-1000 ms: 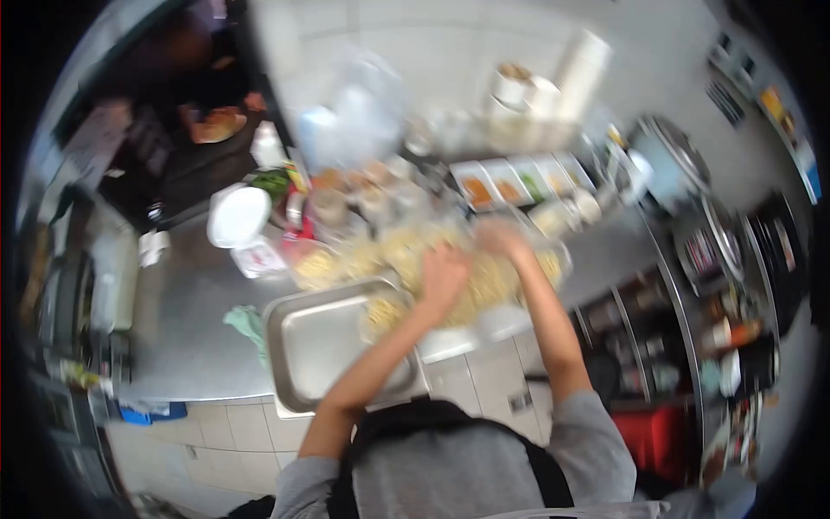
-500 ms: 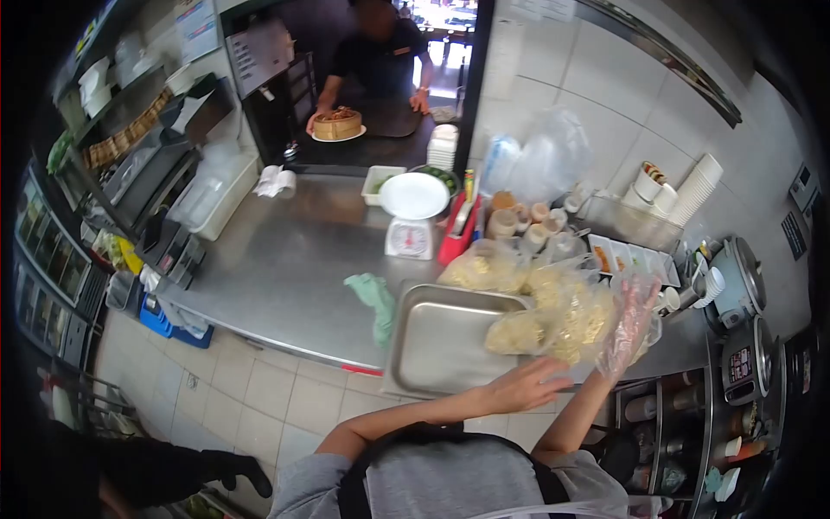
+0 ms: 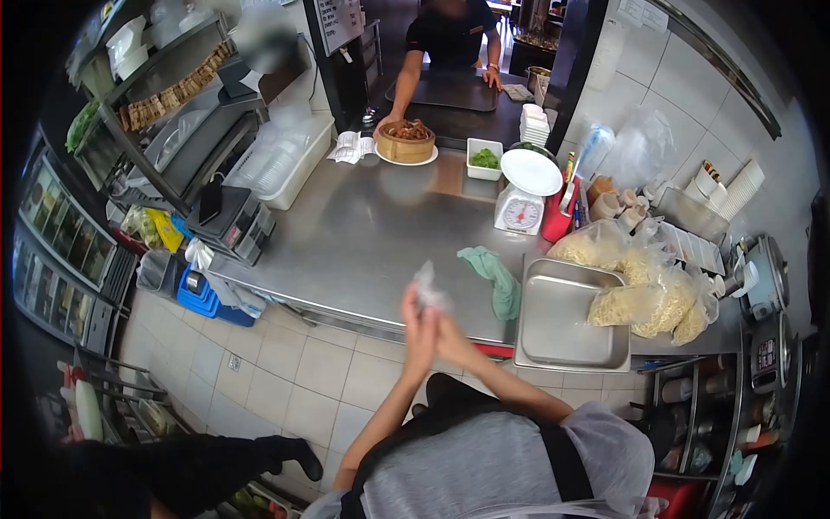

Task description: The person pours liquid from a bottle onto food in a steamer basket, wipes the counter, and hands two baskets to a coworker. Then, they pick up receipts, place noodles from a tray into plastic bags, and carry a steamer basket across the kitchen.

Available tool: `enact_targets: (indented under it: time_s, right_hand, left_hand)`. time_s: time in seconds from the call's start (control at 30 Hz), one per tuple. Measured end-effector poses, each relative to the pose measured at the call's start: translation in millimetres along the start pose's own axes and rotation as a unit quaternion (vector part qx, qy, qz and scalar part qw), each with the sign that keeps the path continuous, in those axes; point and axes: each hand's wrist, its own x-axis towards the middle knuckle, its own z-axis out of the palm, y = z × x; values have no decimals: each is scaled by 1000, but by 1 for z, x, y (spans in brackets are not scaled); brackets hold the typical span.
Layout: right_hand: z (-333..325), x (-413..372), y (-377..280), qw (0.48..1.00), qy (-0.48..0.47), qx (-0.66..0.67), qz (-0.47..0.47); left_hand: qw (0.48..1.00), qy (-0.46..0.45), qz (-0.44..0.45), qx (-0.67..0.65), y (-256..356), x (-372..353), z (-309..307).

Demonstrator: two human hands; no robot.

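Observation:
My left hand (image 3: pixel 418 336) and my right hand (image 3: pixel 449 336) meet in front of the counter's near edge. A clear plastic glove (image 3: pixel 427 289) is bunched at their fingertips. My left fingers are closed on it; my right fingers are blurred and partly covered by plastic. To the right of my hands, a green cloth (image 3: pixel 494 278) lies crumpled on the steel counter (image 3: pixel 363 233). Beside it stands a metal tray (image 3: pixel 562 333), with bags of noodles (image 3: pixel 661 303) at its right side, one resting over the rim.
Across the counter, a person's hand (image 3: pixel 386 124) touches a plate with a bamboo steamer (image 3: pixel 406 145) of food. A kitchen scale (image 3: pixel 520 210), a tub of greens (image 3: pixel 484 160) and a red holder (image 3: pixel 560 216) stand at the back. Plastic containers (image 3: pixel 281 169) fill a bin at left.
My hands have moved left from the noodle bags and come together, the glove now bunched between them. The view has turned left. The steamer plate has come onto the steel counter.

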Motion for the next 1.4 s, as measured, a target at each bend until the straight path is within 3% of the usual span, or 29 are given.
enact_targets:
  time_s: [0.1,0.17,0.2,0.27,0.37,0.43,0.47,0.5,0.6,0.67,0.7,0.8,0.83,0.9,1.0,1.27,1.4]
  right_hand:
    - [27,-6,-34,997,2,-70,-39]
    - [9,9,-41,996,10,-82,-25]
    - [2,23,-33,990,99,-88,-55]
    - [-16,59,-6,965,238,-71,-79]
    - [-44,141,28,926,373,16,-61]
    - [-84,184,48,956,230,156,95]
    - [-101,211,77,955,251,70,141]
    - [-118,240,112,946,268,-16,183]
    - [-165,308,174,918,351,5,186]
    - [-190,340,214,920,337,-35,195]
    - [-202,352,221,922,329,-57,197]
    - [-210,368,210,921,288,102,242]
    - [-211,370,208,926,282,118,221]
    - [-216,367,191,922,239,142,269]
    - [-212,361,147,913,214,171,301]
    - [-176,343,135,910,223,169,307]
    - [-131,319,125,879,312,168,319]
  left_hand:
    - [974,44,-176,-134,-2,19,-62]
    - [947,-35,-266,-174,-6,27,-87]
    - [927,-74,-313,-194,-3,35,-95]
    - [919,-210,-308,-127,1,50,-92]
    - [863,-407,-288,-81,0,91,-82]
    - [837,-467,-285,-19,-15,116,-85]
    - [823,-496,-278,11,-22,129,-84]
    - [836,-496,-236,22,-24,144,-86]
    - [842,-432,-315,70,-36,203,-107]
    - [880,-342,-325,50,-53,252,-121]
    - [900,-290,-322,43,-71,280,-129]
    - [950,-121,-268,110,-111,365,-135]
    - [948,-94,-295,77,-127,395,-134]
    - [934,-39,-355,11,-157,444,-135]
    - [905,-87,-389,-148,-173,487,-132]
    - [891,-112,-401,-180,-194,494,-129]
    - [876,-119,-415,-214,-185,466,-146]
